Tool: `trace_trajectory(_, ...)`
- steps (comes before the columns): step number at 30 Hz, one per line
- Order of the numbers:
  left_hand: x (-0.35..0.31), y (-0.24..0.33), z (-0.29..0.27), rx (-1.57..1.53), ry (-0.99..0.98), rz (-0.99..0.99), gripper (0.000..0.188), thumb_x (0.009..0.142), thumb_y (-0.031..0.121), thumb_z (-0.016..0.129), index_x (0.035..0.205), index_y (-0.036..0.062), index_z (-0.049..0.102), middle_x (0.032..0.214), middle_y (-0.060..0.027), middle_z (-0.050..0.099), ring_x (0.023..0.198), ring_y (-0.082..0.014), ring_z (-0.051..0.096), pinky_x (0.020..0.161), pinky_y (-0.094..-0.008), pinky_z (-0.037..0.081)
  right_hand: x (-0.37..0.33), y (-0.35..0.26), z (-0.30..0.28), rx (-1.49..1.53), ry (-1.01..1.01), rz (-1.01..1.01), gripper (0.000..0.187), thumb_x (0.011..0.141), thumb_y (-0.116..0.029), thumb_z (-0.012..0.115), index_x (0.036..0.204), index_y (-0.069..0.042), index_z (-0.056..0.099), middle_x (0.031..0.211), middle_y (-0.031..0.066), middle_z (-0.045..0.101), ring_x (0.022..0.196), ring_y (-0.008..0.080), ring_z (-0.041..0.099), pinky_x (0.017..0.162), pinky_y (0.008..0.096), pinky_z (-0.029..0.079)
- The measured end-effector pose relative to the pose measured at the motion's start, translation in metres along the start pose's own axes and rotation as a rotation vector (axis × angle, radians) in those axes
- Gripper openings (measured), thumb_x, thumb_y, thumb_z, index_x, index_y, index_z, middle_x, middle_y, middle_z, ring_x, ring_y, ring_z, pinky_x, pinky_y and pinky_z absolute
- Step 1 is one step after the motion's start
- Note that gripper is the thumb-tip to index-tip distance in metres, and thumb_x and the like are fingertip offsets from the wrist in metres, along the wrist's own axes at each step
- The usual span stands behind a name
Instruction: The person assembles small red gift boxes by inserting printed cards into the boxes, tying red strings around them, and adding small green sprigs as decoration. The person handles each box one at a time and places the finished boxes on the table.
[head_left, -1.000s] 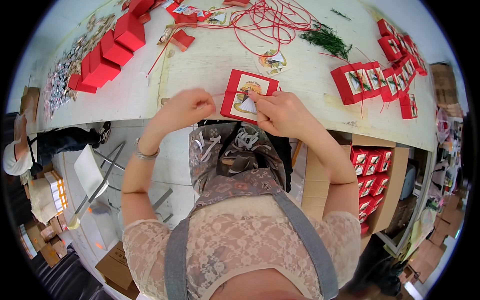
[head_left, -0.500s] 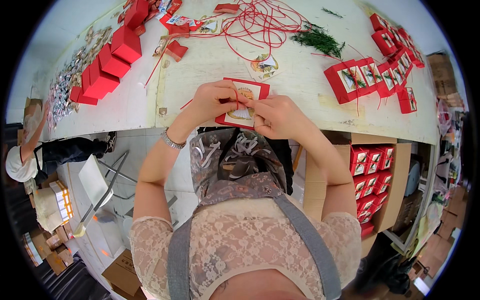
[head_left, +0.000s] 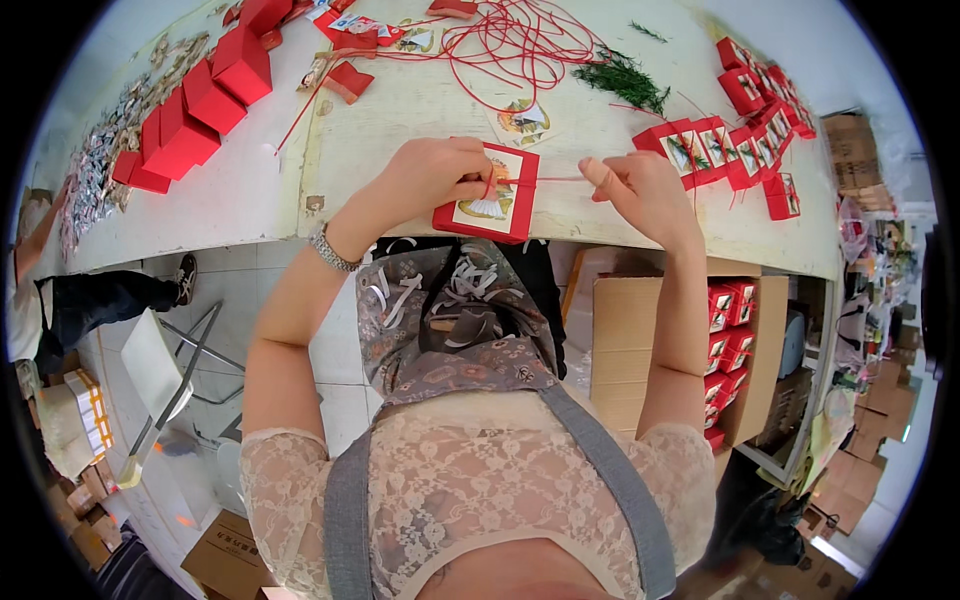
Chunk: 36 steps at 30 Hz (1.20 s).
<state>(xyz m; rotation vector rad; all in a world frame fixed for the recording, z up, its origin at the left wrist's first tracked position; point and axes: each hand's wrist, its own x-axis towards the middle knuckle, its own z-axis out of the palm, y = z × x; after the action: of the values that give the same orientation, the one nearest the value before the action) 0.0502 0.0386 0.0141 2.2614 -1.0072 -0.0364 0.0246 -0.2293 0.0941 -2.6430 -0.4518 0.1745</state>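
A red gift box [head_left: 523, 222] lies near the front edge of the table, a printed card [head_left: 512, 165] flat on its top. Red cord [head_left: 515, 182] runs across the card. Over the box's left part, my left hand [head_left: 438, 182] pinches the cord with thumb and bent fingers; its fingertips cover some of the card. My right hand [head_left: 645, 195] is off to the right of the box, closed on the other end of the cord, which stretches in a straight line between the two hands. Whether a knot has formed under the left fingertips is hidden.
Tied red boxes [head_left: 690, 150] with green sprigs stand at the right. Plain red boxes [head_left: 213, 97] line the left, beside many small wrapped pieces [head_left: 110, 140]. Loose red cord [head_left: 520, 45], spare cards [head_left: 522, 120] and green sprigs [head_left: 620, 82] lie beyond. A carton [head_left: 625, 345] holds finished boxes.
My right hand has moved right, away from the box, drawing the cord out straight. My left hand stays at the card, pinching. The whole view has shifted slightly.
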Motion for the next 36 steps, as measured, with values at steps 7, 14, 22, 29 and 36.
trace_trajectory(7,0.003,0.001,0.001,0.123,0.009,0.022,0.018,0.08,0.025,0.071,0.082,0.0093,0.062,0.094,0.0,0.06,0.072,-0.0208,0.062,0.063,-0.0341,0.05,0.039,0.028,0.079,0.344,0.144,0.008,0.021,0.096,-0.023,0.05,0.097,-0.003,0.055,0.075,0.0084,0.06,0.058,0.0197,0.055,0.059,0.0341,0.045)
trace_trajectory(14,0.006,0.003,-0.005,0.014,-0.026,-0.002,0.02,0.077,0.024,0.075,0.077,0.0079,0.061,0.097,0.0019,0.059,0.072,-0.0199,0.062,0.064,-0.0333,0.049,0.038,0.009,0.035,0.392,-0.597,0.351,0.015,0.091,-0.018,0.054,0.095,-0.006,0.063,0.075,-0.0032,0.054,0.053,0.0027,0.033,0.046,0.0214,0.027)
trace_trajectory(22,0.014,-0.002,-0.004,0.025,-0.077,-0.042,0.025,0.073,0.024,0.078,0.073,0.0063,0.06,0.097,0.0021,0.061,0.074,-0.0197,0.061,0.064,-0.0329,0.048,0.055,0.0,0.066,0.444,-0.112,-0.469,0.008,0.078,-0.008,0.068,0.084,-0.003,0.066,0.077,0.0017,0.061,0.068,0.0151,0.058,0.057,0.0275,0.046)
trace_trajectory(29,0.009,-0.002,-0.002,-0.244,-0.063,-0.16,0.015,0.076,0.014,0.076,0.081,0.004,0.066,0.099,0.0009,0.062,0.077,-0.0131,0.058,0.067,-0.0272,0.046,0.033,-0.003,0.092,0.041,0.368,-0.785,0.014,0.073,-0.008,0.069,0.083,-0.006,0.06,0.077,0.0051,0.056,0.067,0.0219,0.061,0.055,0.0337,0.051)
trace_trajectory(36,-0.004,-0.006,0.022,-0.543,0.214,-0.255,0.009,0.074,0.003,0.07,0.075,0.0001,0.062,0.1,-0.0033,0.065,0.076,-0.0102,0.059,0.061,-0.024,0.046,0.023,-0.007,0.114,0.044,0.591,-0.575,0.016,0.072,-0.009,0.071,0.082,-0.008,0.059,0.075,0.0041,0.055,0.065,0.0219,0.061,0.053,0.0347,0.05)
